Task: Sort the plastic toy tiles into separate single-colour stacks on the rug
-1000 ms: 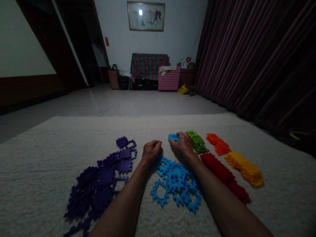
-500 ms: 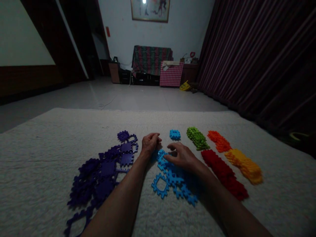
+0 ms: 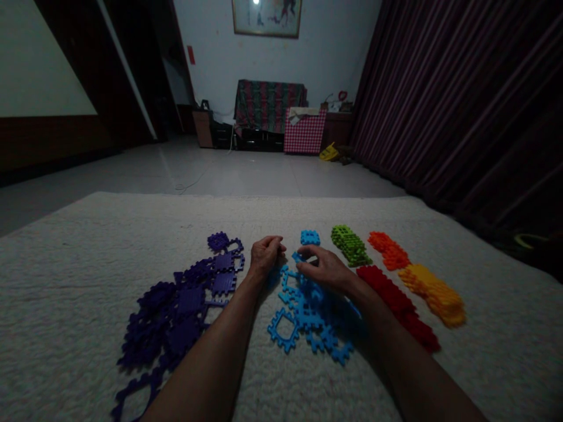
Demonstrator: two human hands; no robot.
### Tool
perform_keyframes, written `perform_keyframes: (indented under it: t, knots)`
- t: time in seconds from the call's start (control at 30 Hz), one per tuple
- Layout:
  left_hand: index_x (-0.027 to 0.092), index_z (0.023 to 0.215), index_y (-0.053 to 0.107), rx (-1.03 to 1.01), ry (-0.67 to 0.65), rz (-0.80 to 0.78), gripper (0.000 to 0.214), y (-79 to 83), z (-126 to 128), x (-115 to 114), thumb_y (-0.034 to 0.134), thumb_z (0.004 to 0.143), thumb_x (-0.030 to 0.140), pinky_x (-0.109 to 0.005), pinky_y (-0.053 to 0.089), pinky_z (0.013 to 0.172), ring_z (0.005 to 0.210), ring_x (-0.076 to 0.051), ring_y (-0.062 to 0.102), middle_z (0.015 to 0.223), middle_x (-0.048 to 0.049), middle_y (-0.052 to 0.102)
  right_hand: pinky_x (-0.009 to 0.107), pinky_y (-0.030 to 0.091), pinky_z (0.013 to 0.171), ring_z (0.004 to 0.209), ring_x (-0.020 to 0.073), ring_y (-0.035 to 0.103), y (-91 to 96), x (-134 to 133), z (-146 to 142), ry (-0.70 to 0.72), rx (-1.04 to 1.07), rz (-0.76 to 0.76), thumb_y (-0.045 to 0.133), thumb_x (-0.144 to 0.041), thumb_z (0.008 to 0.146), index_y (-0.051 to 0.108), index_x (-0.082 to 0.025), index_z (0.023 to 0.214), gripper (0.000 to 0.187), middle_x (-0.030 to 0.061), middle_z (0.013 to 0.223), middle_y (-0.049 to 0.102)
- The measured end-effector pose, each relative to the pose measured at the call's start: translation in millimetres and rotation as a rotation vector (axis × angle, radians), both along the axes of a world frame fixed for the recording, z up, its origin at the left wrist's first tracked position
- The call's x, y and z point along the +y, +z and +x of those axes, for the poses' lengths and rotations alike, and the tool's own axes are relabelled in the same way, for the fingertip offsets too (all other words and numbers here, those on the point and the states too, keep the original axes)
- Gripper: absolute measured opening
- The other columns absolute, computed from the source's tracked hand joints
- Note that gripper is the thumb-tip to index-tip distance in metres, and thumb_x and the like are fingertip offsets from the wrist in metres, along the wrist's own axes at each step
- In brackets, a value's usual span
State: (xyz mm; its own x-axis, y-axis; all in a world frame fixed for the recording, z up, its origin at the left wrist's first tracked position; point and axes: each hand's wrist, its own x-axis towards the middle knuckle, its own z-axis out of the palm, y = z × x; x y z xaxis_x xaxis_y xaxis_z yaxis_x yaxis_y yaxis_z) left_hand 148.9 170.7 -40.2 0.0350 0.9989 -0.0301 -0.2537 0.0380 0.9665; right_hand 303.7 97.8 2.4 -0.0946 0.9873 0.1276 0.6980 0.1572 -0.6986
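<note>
Head camera: the right hand [image 3: 326,268] pinches a blue piece [image 3: 296,257]; the curled left hand's [image 3: 265,255] contents, I cannot tell. The green row [image 3: 350,246] seems finished; the blue pile [image 3: 308,318] and purple pile [image 3: 191,302] remain loose.

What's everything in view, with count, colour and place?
Purple pieces: many, purple, loose heap at left
Loose blue pieces: many, blue, heap at centre front
Small blue pile: one, blue, behind that heap
Green row: one, green, right of that pile
Orange row: one, orange, right of green
Red row: one, red, nearer than green
Yellow row: one, yellow-orange, nearer than orange
Mat: one, off-white, under the pieces
Floor: one, grey, beyond mat
Wall picture: one, pale, top centre
Striped cloth: one, green-red, below wall picture
Checked cloth: one, red-white, right of striped cloth
Curtain: one, dark purple, right side
Unidentified object: one, yellow, by curtain's foot
Left hand: one, bare, left of centre, fingers curled
Right hand: one, bare, centre, pinching a blue piece
</note>
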Motion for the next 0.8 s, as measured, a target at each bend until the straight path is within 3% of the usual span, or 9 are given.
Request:
perform_keyframes:
  t: [0.07, 0.17, 0.23, 0.33, 0.43, 0.53, 0.67, 0.8]
  knots:
    - [0.014, 0.071, 0.066, -0.012, -0.008, -0.005, 0.035, -0.2, 0.1, -0.4, 0.075, 0.059, 0.045, -0.021, 0.041, 0.042, 0.044, -0.009, 0.054, 0.058, -0.0010, 0.063, 0.026, 0.042, 0.067, 0.076, 0.0160, 0.060, -3.1, 4.9, 10.6, -0.050, -0.035, -0.016, 0.049, -0.028, 0.087, 0.067, -0.018, 0.097, 0.023, 0.0046, 0.091, 0.069]
    - [0.013, 0.074, 0.067, -0.029, -0.017, -0.005, 0.035, -0.1, 0.4, -1.4, 0.076, 0.060, 0.043, -0.020, 0.039, 0.041, 0.044, -0.009, 0.053, 0.059, -0.0012, 0.063, 0.025, 0.034, 0.058, 0.064, 0.0140, 0.051, -8.4, 8.7, 21.2, -0.095, -0.156, -0.010, 0.036, -0.025, 0.091, 0.060, -0.019, 0.073, 0.032, 0.0005, 0.068, 0.060]
    - [0.013, 0.075, 0.066, -0.040, -0.023, -0.011, 0.034, -0.8, 0.9, -1.5, 0.076, 0.060, 0.042, -0.021, 0.039, 0.041, 0.043, -0.009, 0.053, 0.058, -0.0010, 0.063, 0.025, 0.032, 0.057, 0.061, 0.0137, 0.048, -11.0, 10.2, 25.4, -0.114, -0.198, -0.024, 0.034, -0.025, 0.091, 0.057, -0.019, 0.068, 0.033, -0.0003, 0.064, 0.057]
    - [0.013, 0.077, 0.066, -0.065, -0.028, 0.000, 0.035, -4.4, 1.8, 0.3, 0.077, 0.061, 0.043, -0.021, 0.039, 0.040, 0.042, -0.009, 0.052, 0.058, -0.0005, 0.062, 0.025, 0.036, 0.061, 0.065, 0.0151, 0.054, -12.7, 12.2, 29.3, -0.110, -0.242, -0.064, 0.036, -0.026, 0.091, 0.063, -0.018, 0.075, 0.032, 0.0021, 0.070, 0.063]
    - [0.013, 0.076, 0.066, -0.077, -0.028, 0.017, 0.036, -9.3, 2.3, 3.2, 0.078, 0.060, 0.043, -0.021, 0.038, 0.040, 0.041, -0.009, 0.052, 0.058, -0.0009, 0.062, 0.026, 0.042, 0.073, 0.081, 0.0192, 0.063, -11.6, 12.4, 30.0, -0.167, -0.324, -0.065, 0.042, -0.029, 0.093, 0.068, -0.016, 0.101, 0.030, 0.0081, 0.088, 0.071]
    - [0.013, 0.076, 0.067, -0.071, -0.031, 0.016, 0.037, -11.7, 2.1, 4.5, 0.079, 0.059, 0.044, -0.021, 0.037, 0.039, 0.041, -0.009, 0.052, 0.058, -0.0012, 0.063, 0.031, 0.044, 0.086, 0.102, 0.0258, 0.064, -8.1, 9.1, 26.3, -0.289, -0.427, -0.062, 0.049, -0.039, 0.093, 0.060, -0.012, 0.124, 0.042, 0.0164, 0.111, 0.069]
    - [0.013, 0.078, 0.067, -0.073, -0.027, 0.015, 0.037, -9.9, 1.7, 2.8, 0.078, 0.059, 0.043, -0.021, 0.038, 0.038, 0.040, -0.010, 0.052, 0.058, -0.0005, 0.063, 0.041, 0.046, 0.089, 0.112, 0.0353, 0.061, -3.9, 1.5, 14.0, -0.420, -0.526, -0.135, 0.054, -0.055, 0.088, 0.056, -0.010, 0.127, 0.060, 0.0237, 0.122, 0.061]
    - [0.013, 0.074, 0.067, -0.045, -0.026, 0.023, 0.036, -6.9, 1.6, 0.9, 0.077, 0.059, 0.044, -0.023, 0.041, 0.040, 0.041, -0.011, 0.054, 0.058, -0.0008, 0.063, 0.045, 0.048, 0.088, 0.113, 0.0386, 0.061, -5.0, -3.7, 1.6, -0.425, -0.570, -0.170, 0.056, -0.057, 0.085, 0.053, -0.009, 0.128, 0.064, 0.0249, 0.125, 0.057]
